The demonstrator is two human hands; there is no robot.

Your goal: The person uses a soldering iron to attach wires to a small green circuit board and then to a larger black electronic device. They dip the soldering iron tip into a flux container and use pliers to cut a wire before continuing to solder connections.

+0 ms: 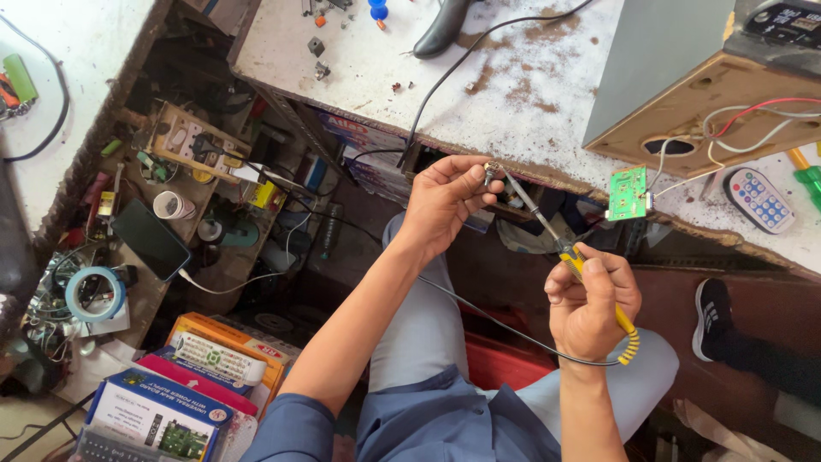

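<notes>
A: What do the hands hold?

B: The right hand (590,304) is clamped on a yellow-handled soldering iron (571,257), tip aimed toward ten o'clock. The left hand (445,201) pinches a small metal part (491,171) at that tip.

A: And around them?

B: At two o'clock, a green circuit board (629,193) hangs off the workbench (410,77), wired to a wooden speaker box (684,94).
</notes>
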